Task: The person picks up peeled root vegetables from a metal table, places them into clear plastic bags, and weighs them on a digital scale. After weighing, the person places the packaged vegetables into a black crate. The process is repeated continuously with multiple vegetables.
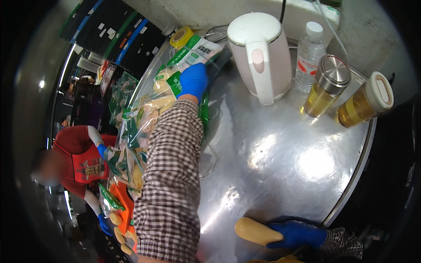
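My left hand (193,81), in a blue glove and checked sleeve, reaches far across to a clear plastic bin (212,65). Its fingers are curled over a green-and-white printed plastic bag (174,82); the fingertips are partly hidden. More clear bags with green print and pale contents (153,111) lie below it. Low on the right, my right hand (299,234), also blue-gloved, is closed around one end of a smooth, oblong, tan potato-like tuber (253,231). That tuber is held over the shiny metal table (245,184).
A white kettle (254,48), a water bottle (310,59), a steel-lidded glass jar (326,87) and a cream-lidded bottle (364,103) stand along the back right. Yellow tape (181,37) sits behind the bags. A red-clad person (83,153) works beyond an orange tray (124,204) and several tubers.
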Action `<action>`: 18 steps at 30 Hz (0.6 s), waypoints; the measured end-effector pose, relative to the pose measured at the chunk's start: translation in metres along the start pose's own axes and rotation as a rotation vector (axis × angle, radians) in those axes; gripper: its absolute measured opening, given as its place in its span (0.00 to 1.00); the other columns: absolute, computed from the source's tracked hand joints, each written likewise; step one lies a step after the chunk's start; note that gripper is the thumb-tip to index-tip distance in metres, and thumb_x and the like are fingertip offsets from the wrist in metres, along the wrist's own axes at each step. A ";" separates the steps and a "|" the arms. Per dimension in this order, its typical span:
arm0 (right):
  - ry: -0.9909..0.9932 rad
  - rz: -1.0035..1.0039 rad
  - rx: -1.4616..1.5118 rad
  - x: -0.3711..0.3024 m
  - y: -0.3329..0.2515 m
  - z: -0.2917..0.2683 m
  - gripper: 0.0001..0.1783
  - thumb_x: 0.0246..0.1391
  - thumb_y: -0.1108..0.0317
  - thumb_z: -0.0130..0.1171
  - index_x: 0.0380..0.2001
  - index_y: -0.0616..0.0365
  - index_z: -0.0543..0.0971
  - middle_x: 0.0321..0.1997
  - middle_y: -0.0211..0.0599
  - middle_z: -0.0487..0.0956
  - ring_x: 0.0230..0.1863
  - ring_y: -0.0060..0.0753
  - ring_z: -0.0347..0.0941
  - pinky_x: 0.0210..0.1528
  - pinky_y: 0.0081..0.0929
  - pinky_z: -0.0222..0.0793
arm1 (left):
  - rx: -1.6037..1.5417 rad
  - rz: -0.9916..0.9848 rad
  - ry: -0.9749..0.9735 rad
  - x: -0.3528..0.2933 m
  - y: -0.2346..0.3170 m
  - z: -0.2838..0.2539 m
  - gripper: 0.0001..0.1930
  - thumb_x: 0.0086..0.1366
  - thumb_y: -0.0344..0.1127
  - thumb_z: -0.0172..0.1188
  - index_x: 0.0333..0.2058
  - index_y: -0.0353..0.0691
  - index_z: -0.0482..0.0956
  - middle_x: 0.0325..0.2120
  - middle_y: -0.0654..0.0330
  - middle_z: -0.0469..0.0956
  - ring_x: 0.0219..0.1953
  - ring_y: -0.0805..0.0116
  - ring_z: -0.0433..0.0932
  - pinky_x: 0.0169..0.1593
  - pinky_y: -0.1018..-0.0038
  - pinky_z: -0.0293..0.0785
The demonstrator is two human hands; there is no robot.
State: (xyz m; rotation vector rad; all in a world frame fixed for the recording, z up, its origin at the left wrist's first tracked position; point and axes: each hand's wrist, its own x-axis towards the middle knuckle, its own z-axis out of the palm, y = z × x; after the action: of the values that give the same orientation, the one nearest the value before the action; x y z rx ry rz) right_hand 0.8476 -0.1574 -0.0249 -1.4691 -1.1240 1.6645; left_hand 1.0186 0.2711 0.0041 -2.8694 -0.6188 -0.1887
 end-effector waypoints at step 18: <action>-0.014 -0.038 0.159 0.008 0.006 -0.006 0.29 0.46 0.47 0.56 0.45 0.60 0.70 0.38 0.45 0.75 0.39 0.38 0.73 0.42 0.29 0.67 | -0.557 -0.025 0.162 -0.079 -0.038 -0.152 0.10 0.53 0.33 0.57 0.30 0.31 0.77 0.17 0.52 0.75 0.21 0.74 0.73 0.26 0.76 0.68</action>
State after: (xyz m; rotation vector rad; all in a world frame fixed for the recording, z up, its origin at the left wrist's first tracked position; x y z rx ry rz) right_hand 0.8523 -0.1515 -0.0338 -1.3302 -0.9959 1.6985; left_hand 0.9188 0.2405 0.1449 -3.3196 -0.6532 -0.6900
